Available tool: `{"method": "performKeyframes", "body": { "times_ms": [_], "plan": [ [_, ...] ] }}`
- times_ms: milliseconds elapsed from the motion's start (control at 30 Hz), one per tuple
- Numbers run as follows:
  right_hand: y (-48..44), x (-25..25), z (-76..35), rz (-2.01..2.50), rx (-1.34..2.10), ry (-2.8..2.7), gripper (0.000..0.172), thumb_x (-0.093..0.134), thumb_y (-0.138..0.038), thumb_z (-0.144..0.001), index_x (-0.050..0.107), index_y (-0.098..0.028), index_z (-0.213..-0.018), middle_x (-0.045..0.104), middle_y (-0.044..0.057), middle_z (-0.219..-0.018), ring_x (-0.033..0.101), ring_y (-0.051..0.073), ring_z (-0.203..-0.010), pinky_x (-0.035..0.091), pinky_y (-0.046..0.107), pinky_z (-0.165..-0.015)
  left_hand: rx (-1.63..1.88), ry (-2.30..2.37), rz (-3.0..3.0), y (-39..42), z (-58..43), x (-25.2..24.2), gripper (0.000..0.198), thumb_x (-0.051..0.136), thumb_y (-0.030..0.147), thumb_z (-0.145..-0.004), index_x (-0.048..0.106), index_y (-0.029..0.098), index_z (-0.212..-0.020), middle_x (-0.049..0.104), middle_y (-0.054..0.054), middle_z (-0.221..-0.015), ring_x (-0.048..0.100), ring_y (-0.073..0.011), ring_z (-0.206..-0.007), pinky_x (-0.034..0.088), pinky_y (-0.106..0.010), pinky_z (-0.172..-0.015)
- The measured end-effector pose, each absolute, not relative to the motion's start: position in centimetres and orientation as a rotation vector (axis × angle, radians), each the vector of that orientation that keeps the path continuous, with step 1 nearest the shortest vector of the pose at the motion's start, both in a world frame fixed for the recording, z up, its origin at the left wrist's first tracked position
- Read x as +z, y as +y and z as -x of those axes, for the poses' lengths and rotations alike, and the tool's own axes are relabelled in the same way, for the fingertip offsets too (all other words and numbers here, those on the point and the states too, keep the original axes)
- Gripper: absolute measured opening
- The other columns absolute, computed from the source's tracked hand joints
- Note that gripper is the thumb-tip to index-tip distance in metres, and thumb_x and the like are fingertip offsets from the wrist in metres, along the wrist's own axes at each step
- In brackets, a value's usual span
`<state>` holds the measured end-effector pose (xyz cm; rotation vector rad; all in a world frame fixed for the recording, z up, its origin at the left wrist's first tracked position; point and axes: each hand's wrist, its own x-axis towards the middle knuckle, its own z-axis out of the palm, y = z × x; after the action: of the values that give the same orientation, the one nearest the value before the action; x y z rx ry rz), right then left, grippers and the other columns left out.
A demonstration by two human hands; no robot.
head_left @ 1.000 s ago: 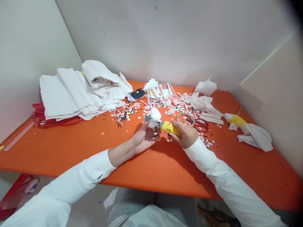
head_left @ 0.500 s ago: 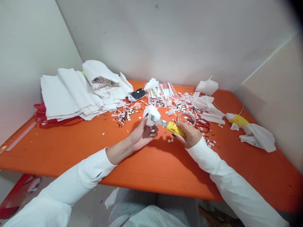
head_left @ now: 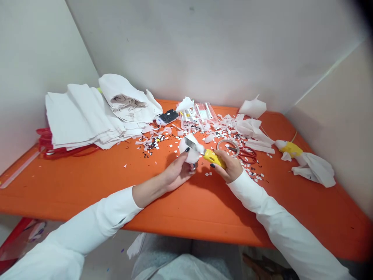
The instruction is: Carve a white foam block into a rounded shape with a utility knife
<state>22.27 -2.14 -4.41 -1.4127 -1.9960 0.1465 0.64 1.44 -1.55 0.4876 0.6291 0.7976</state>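
Observation:
My left hand (head_left: 179, 171) is closed around a small white lump (head_left: 191, 155), perhaps foam or wadded paper, held above the orange table. In my right hand (head_left: 230, 167) is a yellow-handled utility knife (head_left: 215, 158), its wide blade pointing left across the top of the lump. A bit of white material sits against the blade near the handle. Whether the edge is in the lump or only over it, I cannot tell. Just beyond my right hand lie a roll of tape (head_left: 219, 144) and red-handled scissors (head_left: 248, 154).
White paper sheets (head_left: 78, 116) are stacked at the left over red straps (head_left: 45, 138). Scraps (head_left: 154, 142) litter the middle around a clear case of markers (head_left: 205, 112) and a black object (head_left: 169, 116). A yellow and white paper fish (head_left: 293, 149) lies at the right. Walls enclose the table (head_left: 116, 194).
The lump has turned in my left hand, and the knife blade now shows higher across it, angled up and left. A white bit has appeared by the blade. The view has shifted slightly.

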Motion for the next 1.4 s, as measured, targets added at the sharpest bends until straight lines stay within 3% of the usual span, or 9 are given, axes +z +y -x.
{"method": "performKeyframes", "body": {
  "times_ms": [233,333,433,500,633,800,967,1267,1400],
  "plan": [
    [-1.9,-5.0,-23.7,1.489,0.295,-1.752,0.037,0.05,-0.05,-0.088,0.057,-0.02,-0.109,0.066,0.004,-0.075,0.055,0.017,-0.052,0.042,0.028,-0.051,0.853,0.605,-0.592,2.2,0.0,-1.2,0.03,0.075,0.038,-0.07,0.06,0.014,-0.08,0.052,0.002,-0.062,0.042,-0.007,-0.05,0.036,-0.018,-0.046],
    [-1.1,-5.4,-24.1,1.393,0.49,-1.546,0.037,0.048,-0.053,-0.088,0.054,-0.021,-0.106,0.064,0.004,-0.078,0.051,0.014,-0.05,0.04,0.027,-0.048,0.846,0.719,-0.674,2.3,0.0,-1.7,0.032,0.077,0.039,-0.067,0.062,0.012,-0.077,0.057,-0.001,-0.063,0.044,-0.0077,-0.051,0.037,-0.02,-0.048],
    [-0.7,-5.8,-23.4,1.238,0.717,-1.382,0.04,0.053,-0.059,-0.083,0.051,-0.023,-0.099,0.056,-0.002,-0.068,0.045,0.011,-0.046,0.037,0.025,-0.042,0.838,0.877,-0.887,2.2,-0.2,-2.3,0.033,0.08,0.041,-0.064,0.065,0.012,-0.068,0.061,-0.004,-0.061,0.05,-0.0106,-0.054,0.039,-0.021,-0.051],
    [-1.0,-5.7,-22.4,1.209,0.812,-1.309,0.045,0.066,-0.06,-0.073,0.05,-0.024,-0.095,0.056,-0.003,-0.069,0.046,0.011,-0.048,0.038,0.024,-0.042,0.827,0.927,-1.108,2.1,-0.1,-2.7,0.033,0.08,0.042,-0.064,0.07,0.012,-0.071,0.067,-0.006,-0.067,0.057,-0.015,-0.062,0.043,-0.023,-0.059],
    [-2.0,-5.1,-20.4,1.235,0.994,-1.238,0.05,0.079,-0.053,-0.061,0.052,-0.023,-0.091,0.067,0.004,-0.093,0.054,0.011,-0.054,0.042,0.024,-0.043,0.793,0.957,-1.432,2.1,0.3,-3.3,0.034,0.072,0.045,-0.073,0.074,0.014,-0.087,0.074,-0.008,-0.085,0.063,-0.0208,-0.077,0.046,-0.025,-0.071],
    [-2.1,-4.8,-19.7,1.164,1.142,-1.159,0.049,0.083,-0.049,-0.057,0.051,-0.023,-0.083,0.063,-0.002,-0.073,0.062,0.014,-0.059,0.052,0.028,-0.054,0.639,0.96,-1.498,2.1,0.4,-4.0,0.039,0.07,0.046,-0.074,0.074,0.012,-0.093,0.074,-0.01,-0.084,0.064,-0.0213,-0.073,0.047,-0.026,-0.067],
    [-1.7,-5.0,-20.1,1.154,1.239,-1.193,0.049,0.079,-0.056,-0.056,0.05,-0.023,-0.075,0.061,-0.003,-0.063,0.061,0.016,-0.052,0.054,0.033,-0.053,0.676,0.995,-1.447,2.4,0.4,-3.6,0.037,0.071,0.045,-0.072,0.073,0.012,-0.089,0.074,-0.008,-0.082,0.064,-0.0207,-0.07,0.046,-0.025,-0.063],
    [1.3,-4.4,-28.1,1.497,0.497,-0.958,0.039,0.076,-0.027,-0.059,0.053,-0.019,-0.09,0.07,0.006,-0.091,0.067,0.021,-0.082,0.055,0.041,-0.08,0.691,0.899,-1.437,2.4,0.3,-3.2,0.041,0.076,0.032,-0.068,0.067,0.015,-0.104,0.072,-0.009,-0.101,0.064,-0.0228,-0.089,0.049,-0.027,-0.076],
    [1.4,-4.2,-29.4,1.574,0.361,-0.988,0.032,0.073,-0.024,-0.061,0.056,-0.019,-0.089,0.07,0.009,-0.101,0.067,0.024,-0.089,0.054,0.044,-0.084,0.73,0.809,-1.351,2.0,0.0,-2.7,0.043,0.078,0.027,-0.067,0.061,0.017,-0.105,0.068,-0.008,-0.1,0.064,-0.0179,-0.082,0.049,-0.024,-0.07]
  ]
}}
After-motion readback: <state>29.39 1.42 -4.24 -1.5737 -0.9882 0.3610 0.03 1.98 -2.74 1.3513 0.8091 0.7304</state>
